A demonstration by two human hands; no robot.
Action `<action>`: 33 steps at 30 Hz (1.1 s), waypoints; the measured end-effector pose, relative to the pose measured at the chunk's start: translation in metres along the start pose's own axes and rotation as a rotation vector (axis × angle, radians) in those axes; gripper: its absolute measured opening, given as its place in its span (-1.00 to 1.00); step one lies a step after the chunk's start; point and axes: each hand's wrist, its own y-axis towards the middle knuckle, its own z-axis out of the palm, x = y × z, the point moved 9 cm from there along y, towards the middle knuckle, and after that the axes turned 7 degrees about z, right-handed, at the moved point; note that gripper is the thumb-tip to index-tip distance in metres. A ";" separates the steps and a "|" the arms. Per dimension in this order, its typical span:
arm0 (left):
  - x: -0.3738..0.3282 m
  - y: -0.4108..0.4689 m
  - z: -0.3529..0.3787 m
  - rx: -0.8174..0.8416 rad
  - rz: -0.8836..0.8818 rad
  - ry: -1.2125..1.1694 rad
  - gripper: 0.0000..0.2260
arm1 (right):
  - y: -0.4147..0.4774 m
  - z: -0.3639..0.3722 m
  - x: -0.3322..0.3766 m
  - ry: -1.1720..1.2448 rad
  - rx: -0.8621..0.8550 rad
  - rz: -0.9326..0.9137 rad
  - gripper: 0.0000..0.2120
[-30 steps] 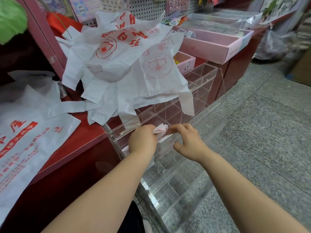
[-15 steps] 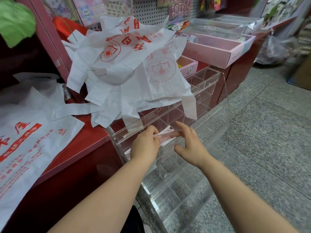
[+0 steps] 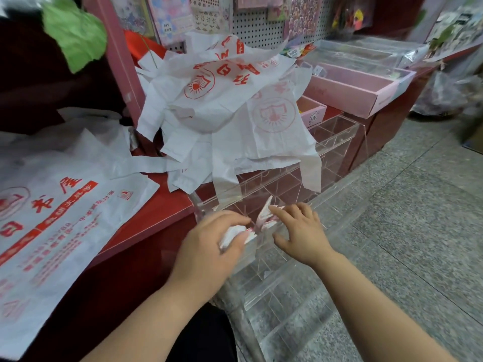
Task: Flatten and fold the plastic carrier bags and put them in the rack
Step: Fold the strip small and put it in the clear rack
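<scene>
Gripping: your left hand point(image 3: 209, 246) pinches a folded bag point(image 3: 235, 235) over the rack point(image 3: 337, 137).
Right hand point(image 3: 300, 231): fingers straight, perhaps touching that bag.

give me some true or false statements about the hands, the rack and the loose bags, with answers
1. The left hand holds a folded bag at the rack. True.
2. The rack is dark wood. False: it is clear plastic with compartments.
3. Unfolded white bags hang piled over part of the rack. True.
4. The right hand is lifting a pink tray. False: it is at the rack with open fingers; the pink tray sits on the red counter.
</scene>
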 end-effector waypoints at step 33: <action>0.103 -0.155 -0.253 0.277 -0.431 0.721 -0.28 | -0.013 -0.035 0.335 0.035 0.165 -0.678 -0.60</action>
